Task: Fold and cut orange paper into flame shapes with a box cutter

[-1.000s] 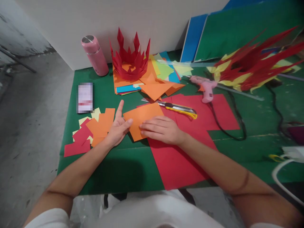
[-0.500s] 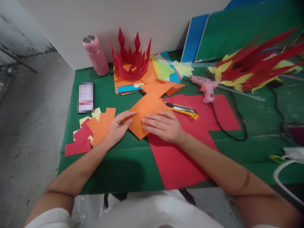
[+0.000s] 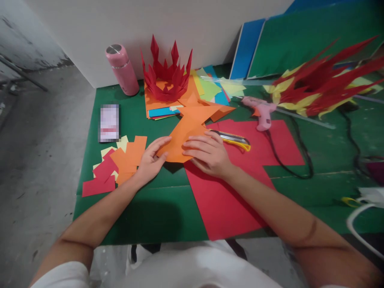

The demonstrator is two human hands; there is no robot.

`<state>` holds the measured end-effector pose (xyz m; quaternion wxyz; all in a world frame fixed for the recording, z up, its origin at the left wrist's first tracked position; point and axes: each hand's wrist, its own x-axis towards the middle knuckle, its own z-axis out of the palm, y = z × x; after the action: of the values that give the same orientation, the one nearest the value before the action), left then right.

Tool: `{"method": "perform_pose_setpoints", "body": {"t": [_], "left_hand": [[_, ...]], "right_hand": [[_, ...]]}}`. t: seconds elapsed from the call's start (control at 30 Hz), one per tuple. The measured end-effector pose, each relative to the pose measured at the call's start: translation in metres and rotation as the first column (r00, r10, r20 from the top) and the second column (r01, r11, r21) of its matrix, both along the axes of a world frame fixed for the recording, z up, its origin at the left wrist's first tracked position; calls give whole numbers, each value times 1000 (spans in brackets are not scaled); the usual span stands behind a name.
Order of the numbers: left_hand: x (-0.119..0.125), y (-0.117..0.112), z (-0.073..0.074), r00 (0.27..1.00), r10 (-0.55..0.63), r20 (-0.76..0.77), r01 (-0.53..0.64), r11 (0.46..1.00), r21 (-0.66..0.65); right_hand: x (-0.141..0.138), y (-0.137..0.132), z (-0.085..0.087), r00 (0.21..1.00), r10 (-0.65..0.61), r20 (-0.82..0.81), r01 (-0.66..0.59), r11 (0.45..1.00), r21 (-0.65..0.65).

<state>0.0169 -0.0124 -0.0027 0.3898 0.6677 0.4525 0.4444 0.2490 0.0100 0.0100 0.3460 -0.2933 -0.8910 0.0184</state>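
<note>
Half closed, our left hand point(image 3: 152, 161) pinches the angular orange paper sheet point(image 3: 177, 146) over the green tabletop point(image 3: 144, 224); our right hand point(image 3: 212, 156), fingers extended, spans its right side, grip unclear. Sliding it could catch the slim yellow-and-silver utility knife point(image 3: 235, 140), blade hidden.

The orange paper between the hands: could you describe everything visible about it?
The orange paper looks plain, thin and matte, with an angular outline. The left hand holds its left corner; the right hand's fingers lie over its right side. Shadow below its near edge suggests that edge is raised off the green tabletop. Its far end blends with orange folded pieces, so contact there is unclear.
</note>
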Motion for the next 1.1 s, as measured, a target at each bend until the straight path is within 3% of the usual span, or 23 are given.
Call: {"method": "perform_pose_setpoints", "body": {"t": [0.23, 0.43, 0.53, 0.63, 0.73, 0.83, 0.9, 1.0, 1.1], "left_hand": [[4, -3, 10, 997, -58, -46, 61, 995, 75], [9, -6, 8, 996, 78, -52, -68, 981, 182], [9, -6, 10, 991, 135, 11, -136, 983, 122], [8, -4, 11, 966, 230, 118, -231, 973, -7], [8, -2, 7, 926, 315, 207, -296, 948, -120], [11, -4, 4, 914, 316, 255, -277, 944, -179], [16, -8, 3, 914, 290, 285, -238, 950, -201], [24, -14, 7, 918, 231, 324, -163, 961, -223], [29, -19, 12, 931, 201, 306, -120, 957, -265]], "right_hand": [[0, 5, -7, 993, -79, -86, 74, 995, -63], [-4, 1, -8, 978, -178, -107, 171, 983, -71], [-5, 0, -6, 931, -265, -251, 252, 964, -82], [-6, 1, -3, 832, -363, -419, 306, 931, -197], [-7, -1, 0, 834, -352, -426, 173, 898, -404], [-11, -4, 0, 900, -254, -355, -14, 795, -606], [-14, -7, -1, 900, -224, -375, -131, 680, -721], [-17, -9, -3, 825, -307, -475, -296, 482, -825], [-17, -9, -2, 759, -436, -484, -344, 362, -866]]}}
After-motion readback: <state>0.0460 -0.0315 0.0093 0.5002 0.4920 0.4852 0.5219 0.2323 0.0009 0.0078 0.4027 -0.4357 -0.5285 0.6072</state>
